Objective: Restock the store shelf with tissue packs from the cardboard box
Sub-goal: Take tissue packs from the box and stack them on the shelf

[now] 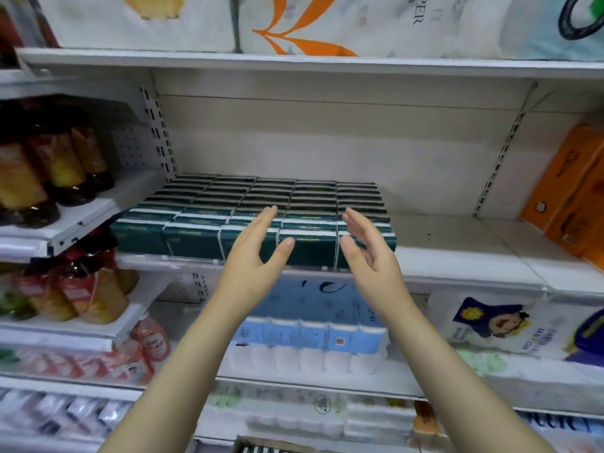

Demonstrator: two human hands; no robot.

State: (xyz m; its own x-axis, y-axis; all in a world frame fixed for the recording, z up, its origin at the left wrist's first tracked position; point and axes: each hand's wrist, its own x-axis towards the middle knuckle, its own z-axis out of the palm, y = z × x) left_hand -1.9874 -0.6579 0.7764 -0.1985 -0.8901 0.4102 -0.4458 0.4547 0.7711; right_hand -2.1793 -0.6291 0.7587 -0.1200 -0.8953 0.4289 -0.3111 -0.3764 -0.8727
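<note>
Several dark green tissue packs (196,238) with white bands stand in tight rows on the left half of the white middle shelf (457,256). My left hand (253,253) and my right hand (367,250) hover just in front of the front row, palms facing each other, fingers straight, holding nothing. Between them shows one front pack (310,246). A sliver of the cardboard box (271,447) with packs inside shows at the bottom edge.
Orange tissue boxes (568,197) stand at the shelf's right end, with bare shelf between them and the green packs. Bottles (49,171) fill the left rack. Blue toilet-roll packs (313,335) lie on the shelf below, large paper packs (294,24) above.
</note>
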